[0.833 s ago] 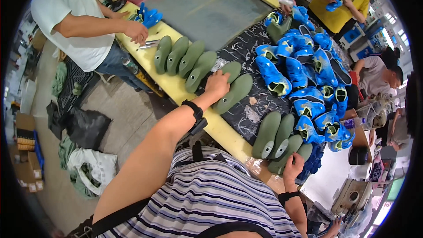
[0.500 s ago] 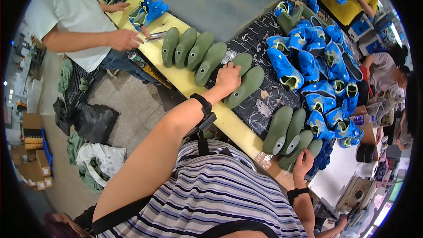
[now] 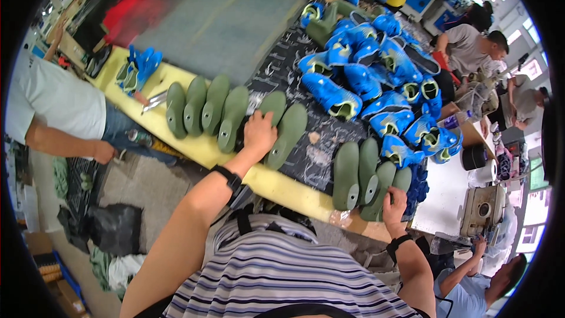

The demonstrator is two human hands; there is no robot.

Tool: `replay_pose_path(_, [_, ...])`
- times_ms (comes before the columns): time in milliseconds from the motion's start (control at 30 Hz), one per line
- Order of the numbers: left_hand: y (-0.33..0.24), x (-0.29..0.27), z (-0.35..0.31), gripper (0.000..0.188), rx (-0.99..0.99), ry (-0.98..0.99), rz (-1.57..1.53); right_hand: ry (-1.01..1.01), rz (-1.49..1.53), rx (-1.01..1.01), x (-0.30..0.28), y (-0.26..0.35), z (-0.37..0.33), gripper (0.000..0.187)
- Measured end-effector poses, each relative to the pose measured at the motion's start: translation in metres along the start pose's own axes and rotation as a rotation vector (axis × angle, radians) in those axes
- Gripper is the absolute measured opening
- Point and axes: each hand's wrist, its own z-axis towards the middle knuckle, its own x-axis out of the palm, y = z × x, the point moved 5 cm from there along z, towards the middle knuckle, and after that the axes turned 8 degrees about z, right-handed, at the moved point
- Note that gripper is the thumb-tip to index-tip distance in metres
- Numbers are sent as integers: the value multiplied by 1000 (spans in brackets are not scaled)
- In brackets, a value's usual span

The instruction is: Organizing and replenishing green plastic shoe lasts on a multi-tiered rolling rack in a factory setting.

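Observation:
My left hand (image 3: pixel 259 136) is closed around the lower end of a green shoe last (image 3: pixel 274 103), which lies sole up at the table's edge. Another green last (image 3: pixel 292 128) lies just right of it, and several more (image 3: pixel 216 105) stand in a row to the left. Over on the right, my right hand (image 3: pixel 395 206) grips the near end of the outermost green last (image 3: pixel 403 177) in a second group. Its fingers hide that end. Beside it in that group are more lasts (image 3: pixel 346 168), with pale round inserts near their ends.
Blue shoe uppers (image 3: pixel 385 115) lie heaped on the black scrap-strewn tabletop (image 3: pixel 282 62). Yellow padding (image 3: pixel 294 187) runs along the near edge. Left, a person in a white shirt (image 3: pixel 59 100) stands by a blue shoe (image 3: pixel 138 69). A sewing machine (image 3: pixel 484 209) is at right.
The view has swung right, so the table appears shifted left. Both my hands stay on the lasts. The person at left has drawn a hand back from the table.

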Motion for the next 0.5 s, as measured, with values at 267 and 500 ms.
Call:
replay_pose_path(267, [-3,-2,-2,42,-11,17,14,-28,10,4,-5,-1,-6,12])
replay_pose_path(500, [-3,-4,-1,43,-35,14,6,-58,45,-35,-6,-1,-3,11])
